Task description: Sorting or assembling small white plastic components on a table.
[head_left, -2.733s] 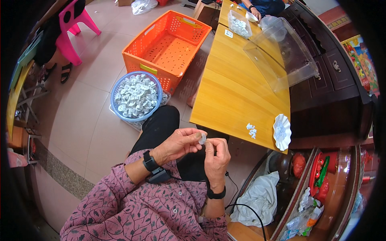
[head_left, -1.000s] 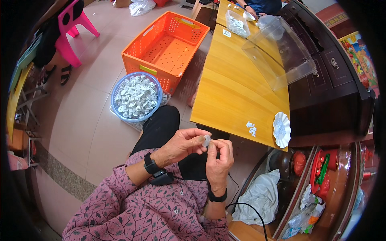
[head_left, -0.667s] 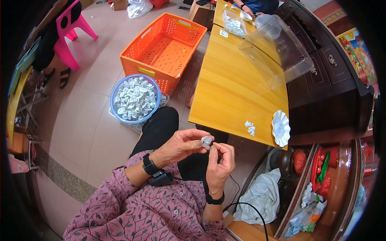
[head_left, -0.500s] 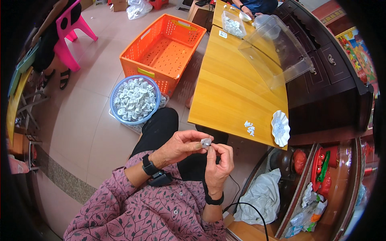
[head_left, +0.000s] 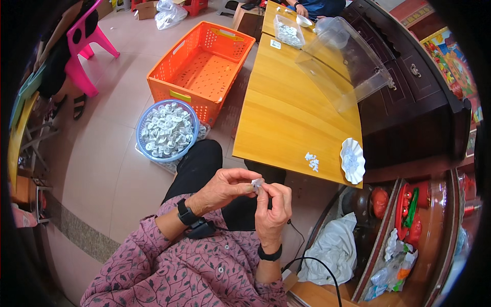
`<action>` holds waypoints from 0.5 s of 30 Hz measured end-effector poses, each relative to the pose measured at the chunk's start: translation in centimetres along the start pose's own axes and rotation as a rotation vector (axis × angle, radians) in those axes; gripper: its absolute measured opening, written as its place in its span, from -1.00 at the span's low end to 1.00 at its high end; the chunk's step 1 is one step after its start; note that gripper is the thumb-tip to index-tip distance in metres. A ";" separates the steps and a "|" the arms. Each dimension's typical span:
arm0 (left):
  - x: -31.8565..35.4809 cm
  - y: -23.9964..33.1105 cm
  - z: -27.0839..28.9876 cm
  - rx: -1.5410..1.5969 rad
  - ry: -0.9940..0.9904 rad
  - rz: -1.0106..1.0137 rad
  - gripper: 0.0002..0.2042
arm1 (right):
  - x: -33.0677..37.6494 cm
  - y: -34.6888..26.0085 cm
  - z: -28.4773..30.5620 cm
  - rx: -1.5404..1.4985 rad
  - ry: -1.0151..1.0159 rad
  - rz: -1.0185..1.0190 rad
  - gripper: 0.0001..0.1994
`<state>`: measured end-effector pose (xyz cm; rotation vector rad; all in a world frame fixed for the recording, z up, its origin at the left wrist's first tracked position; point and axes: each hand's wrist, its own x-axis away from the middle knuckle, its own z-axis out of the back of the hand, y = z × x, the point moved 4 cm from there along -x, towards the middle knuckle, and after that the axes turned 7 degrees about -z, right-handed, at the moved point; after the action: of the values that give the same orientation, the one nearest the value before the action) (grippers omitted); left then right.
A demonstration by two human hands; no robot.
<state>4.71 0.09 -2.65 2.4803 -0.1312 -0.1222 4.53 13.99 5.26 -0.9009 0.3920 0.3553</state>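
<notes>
Head view: left hand (head_left: 219, 192) pinches whitish disc (head_left: 257, 182); right hand (head_left: 272, 211), pressed together, touches it

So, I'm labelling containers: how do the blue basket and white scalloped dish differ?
The blue basket is large and round; the white scalloped dish is smaller and fluted. The basket is heaped with whitish parts; the dish holds pale pieces. The dish is on the wooden table; the basket isn't. Both hold small pieces.
</notes>
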 end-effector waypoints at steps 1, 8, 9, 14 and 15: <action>0.0 -0.1 0.0 0.000 -0.003 0.002 -0.70 | 0.0 0.1 0.0 0.024 -0.012 0.025 -0.88; -0.1 -0.1 -0.3 -0.018 0.050 0.033 -0.71 | 0.2 0.8 -0.5 0.076 -0.030 0.124 -0.86; -0.1 -0.1 -0.3 -0.018 0.069 0.035 -0.71 | 0.2 0.8 -0.6 0.102 -0.043 0.137 -0.85; -0.1 -0.4 0.0 -0.024 0.071 0.069 -0.71 | -0.1 0.5 -0.6 0.202 -0.044 0.192 -0.85; -0.2 -0.6 0.0 -0.024 0.069 0.070 -0.71 | -0.1 0.6 -0.6 0.203 -0.042 0.192 -0.85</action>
<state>4.57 0.57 -2.96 2.4495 -0.1855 -0.0090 4.08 13.81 4.58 -0.6578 0.4686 0.5010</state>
